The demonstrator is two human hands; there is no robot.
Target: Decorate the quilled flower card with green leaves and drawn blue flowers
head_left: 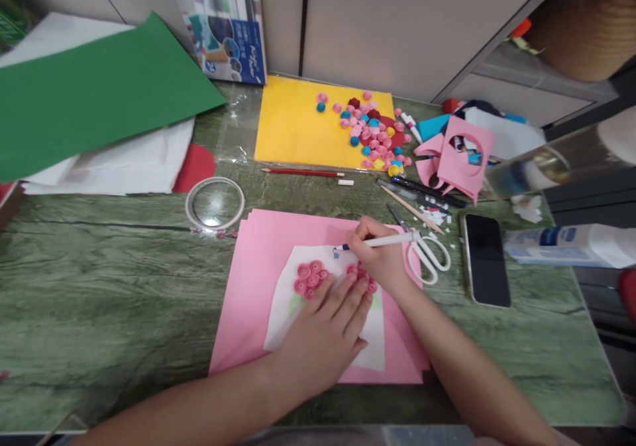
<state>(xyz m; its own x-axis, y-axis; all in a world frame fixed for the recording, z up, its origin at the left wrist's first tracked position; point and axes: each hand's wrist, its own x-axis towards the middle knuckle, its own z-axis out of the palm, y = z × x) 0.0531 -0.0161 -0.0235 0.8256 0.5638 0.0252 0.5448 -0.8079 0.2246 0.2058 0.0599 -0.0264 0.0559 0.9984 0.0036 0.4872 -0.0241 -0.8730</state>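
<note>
white pen [382,240] gripped in right hand [380,260], long axis running near-horizontal, tip pointing left, touching the upper edge of the white card [283,307]. card lies on pink paper [248,300] on the counter [99,300], directly ahead of both hands. left hand [322,333] flat, fingers spread, pressing the card beside the pink coil cluster [311,277]. right hand nearer the pen tip; scissors [427,254] just right of it.

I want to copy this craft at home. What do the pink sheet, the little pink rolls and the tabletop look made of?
Pink sheet: likely matte craft paper, flat and thin-edged. Pink rolls: seemingly coiled paper strips, showing spiral rings. Tabletop: green, veined like marble, possibly a printed laminate or covering; fairly glossy.
</note>
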